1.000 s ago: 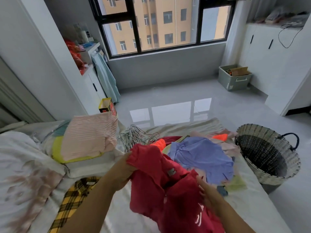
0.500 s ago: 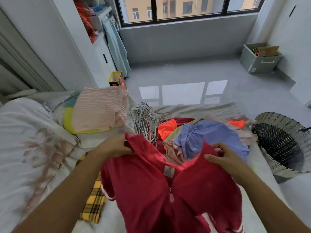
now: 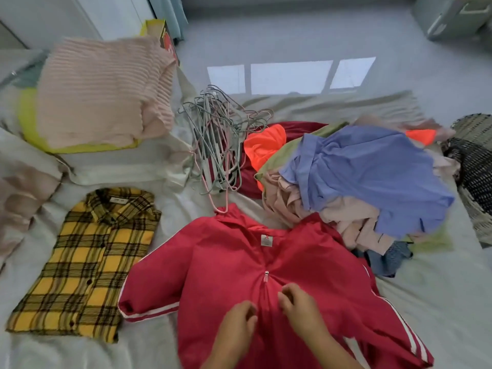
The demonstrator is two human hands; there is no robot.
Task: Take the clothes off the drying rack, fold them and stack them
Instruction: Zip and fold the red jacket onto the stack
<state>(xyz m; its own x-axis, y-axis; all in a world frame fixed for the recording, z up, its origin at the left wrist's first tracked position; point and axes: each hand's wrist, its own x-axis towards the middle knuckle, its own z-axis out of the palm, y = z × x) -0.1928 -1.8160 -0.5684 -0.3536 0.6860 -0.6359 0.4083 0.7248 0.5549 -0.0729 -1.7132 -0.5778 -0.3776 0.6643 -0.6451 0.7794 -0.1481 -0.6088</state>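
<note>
A red zip-front shirt [image 3: 226,265] with white sleeve stripes lies spread face up on the bed. My left hand [image 3: 237,328] and my right hand [image 3: 303,310] sit close together on its chest, just below the zip pull, fingers curled onto the fabric on either side of the zip. A folded yellow plaid shirt [image 3: 85,262] lies to the left. Further back left is a folded pink striped garment [image 3: 103,89] stacked on a yellow-green one. An unfolded heap topped by a blue shirt [image 3: 372,177] lies to the right.
A tangle of wire hangers [image 3: 221,145] lies behind the red shirt. An orange garment [image 3: 266,145] pokes out of the heap. A woven basket [image 3: 476,166] stands off the bed's right edge. On the floor are a grey box [image 3: 452,14] and a yellow carton [image 3: 165,35].
The red shirt was held up by its shoulders; it now lies flat on the bed. Both hands have moved from the shoulders to the middle by the zip. The view tilted down.
</note>
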